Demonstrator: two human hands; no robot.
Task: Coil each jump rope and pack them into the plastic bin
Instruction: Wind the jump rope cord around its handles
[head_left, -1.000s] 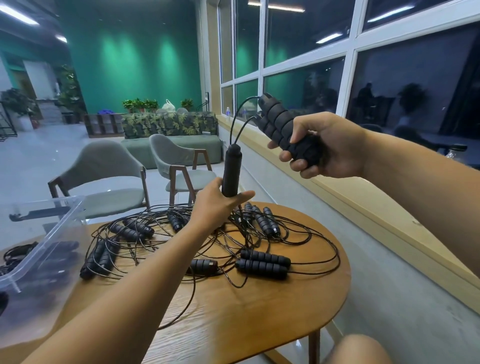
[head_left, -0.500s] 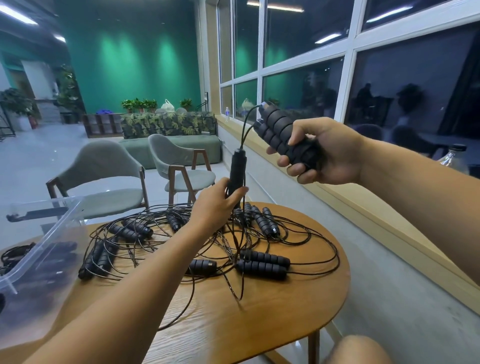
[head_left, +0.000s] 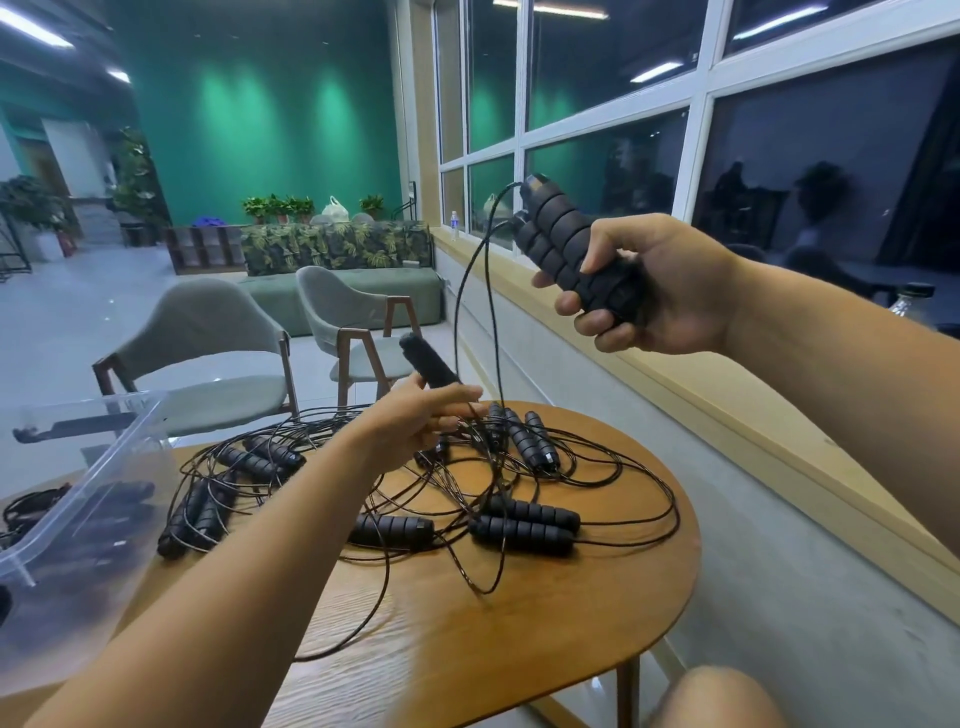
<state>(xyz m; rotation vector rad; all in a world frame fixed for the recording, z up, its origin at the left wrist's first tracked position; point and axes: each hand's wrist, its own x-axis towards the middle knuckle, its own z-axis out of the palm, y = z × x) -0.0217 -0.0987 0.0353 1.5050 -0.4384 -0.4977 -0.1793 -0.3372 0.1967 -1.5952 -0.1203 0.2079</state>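
- One clear plastic bin (head_left: 130, 447) stands at the left edge of the round wooden table (head_left: 545, 649). Dark rope bundles show faintly through its wall. Hazard: a coil that is dropped loosely may spring open on landing and foul the bundles already packed.
- Several uncoiled black jump ropes with ribbed foam handles (head_left: 524, 525) lie in one tangle at the table centre, their cords crossing one another. Hazard: drawing one rope out may lift its neighbours and drag a handle over the table edge.
- The left hand (head_left: 415, 421) hovers just above the tangle, thumb and fingers closed on a smooth black cylindrical handle (head_left: 428, 364) that points up and to the left. It cannot be told which rope this handle belongs to. Hazard: winding in a part from a different rope would bind two ropes together.
- Two thin black cords (head_left: 456, 322) drop from the raised handles past the left hand into the tangle. Their far run is hidden. Hazard: a snag lower down would jerk the cords taut and pull the wraps apart.
- The right hand (head_left: 654, 291) is raised well clear of the table, fingers curled firmly round a pair of black ribbed foam handles (head_left: 558, 234) held side by side. Hazard: a sharp tug may slide one handle out of the pair.
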